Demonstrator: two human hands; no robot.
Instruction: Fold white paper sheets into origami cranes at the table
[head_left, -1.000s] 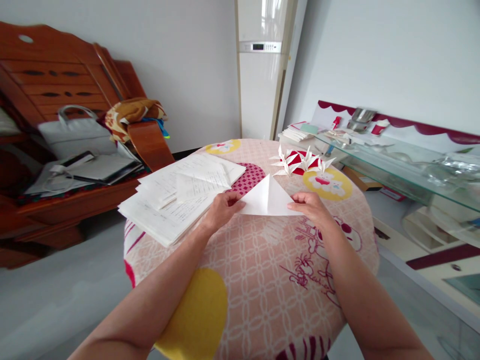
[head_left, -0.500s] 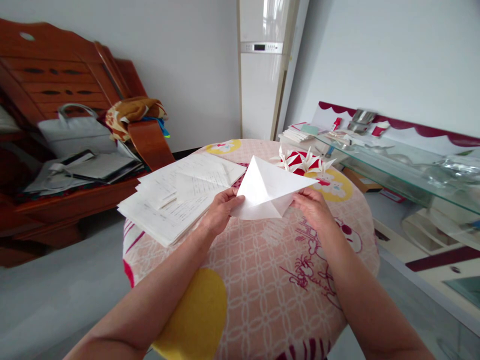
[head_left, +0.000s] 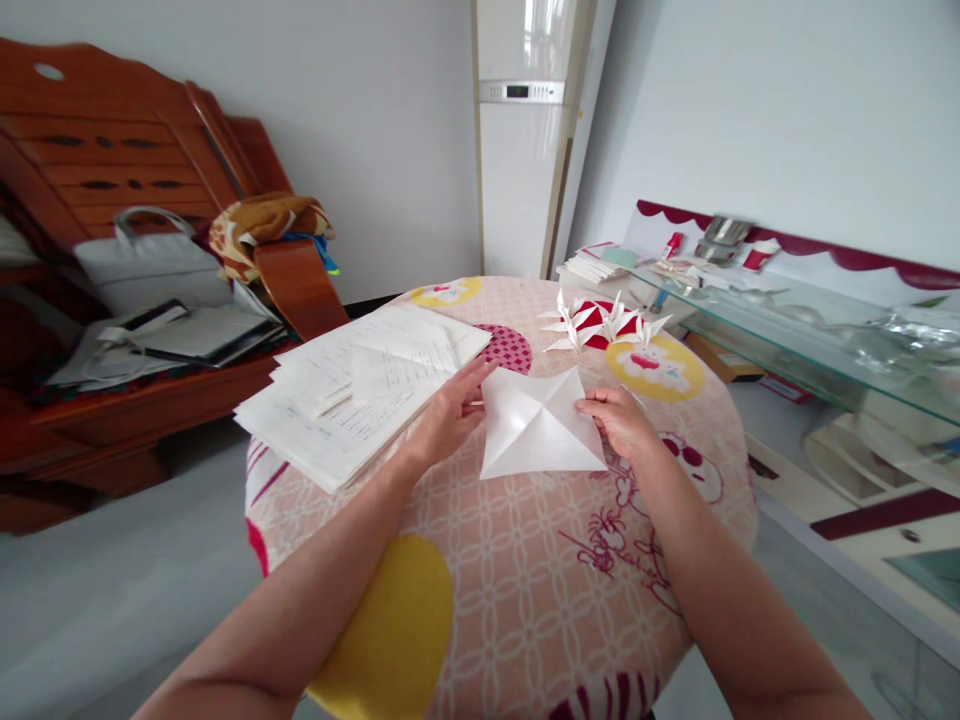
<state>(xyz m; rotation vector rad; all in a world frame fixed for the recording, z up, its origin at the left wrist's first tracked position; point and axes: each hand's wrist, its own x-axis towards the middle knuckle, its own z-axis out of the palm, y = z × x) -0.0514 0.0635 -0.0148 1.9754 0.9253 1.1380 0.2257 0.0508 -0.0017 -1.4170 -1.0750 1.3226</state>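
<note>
A white square sheet of paper point(head_left: 541, 425) with crossing diagonal creases is in front of me, low over the tablecloth, its middle pushed out of flat. My right hand point(head_left: 616, 418) pinches its right edge between thumb and fingers. At the left edge is my left hand point(head_left: 452, 412), its fingers stretched out and loosely apart, beside or lightly touching the paper. Beyond the sheet, several folded white paper cranes point(head_left: 604, 322) stand on the table.
Written-on papers point(head_left: 367, 385) lie in a stack on the left of the round table, whose patterned cloth point(head_left: 510, 580) is pink. To the right stands a glass-topped cabinet point(head_left: 817, 330) with odds and ends. A wooden bench point(head_left: 135, 170) holding a grey bag point(head_left: 150, 270) is at left.
The sheet has turned from a tilted, partly folded shape to an opened square and come down lower. My left hand has loosened its pinch; my right still grips the edge.
</note>
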